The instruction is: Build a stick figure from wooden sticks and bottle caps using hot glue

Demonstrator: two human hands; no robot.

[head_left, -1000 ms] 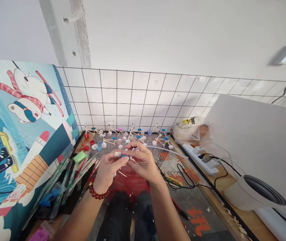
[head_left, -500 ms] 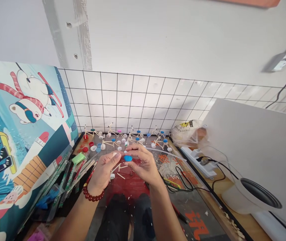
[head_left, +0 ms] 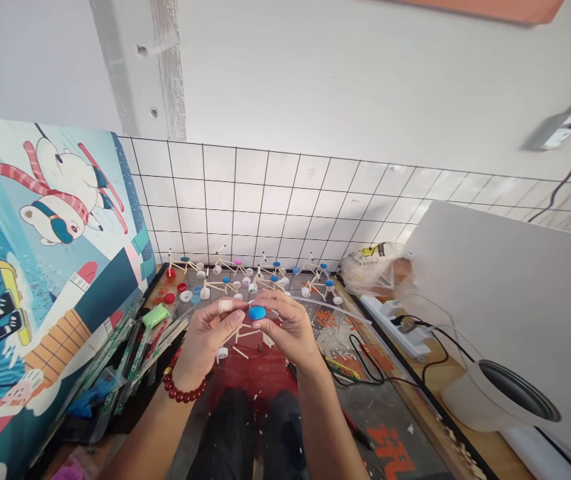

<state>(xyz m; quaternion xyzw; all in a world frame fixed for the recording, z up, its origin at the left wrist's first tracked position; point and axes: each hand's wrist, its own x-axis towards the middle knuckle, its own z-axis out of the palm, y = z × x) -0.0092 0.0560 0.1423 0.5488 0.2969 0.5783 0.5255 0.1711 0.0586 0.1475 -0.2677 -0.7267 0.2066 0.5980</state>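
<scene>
A blue oval piece is sitting at the fingertips of your right hand, in front of your body and just beside your left thumb. Your right hand is closing in a pinch on it, the thumb pressing from below and the fingers from above. Your left hand is curling partway, its thumb near its index finger, which is wearing a white bandage; whether it is gripping anything, you cannot tell from this view. A red bead bracelet is circling your left wrist. Below your hands, a partly hidden stick frame, a white cap and a loose stick are lying near the red surface. Farther out, stick-and-cap models are standing in rows before the wire grid. A light-green lump is resting on your left, and a white power strip is lying on your right.
</scene>
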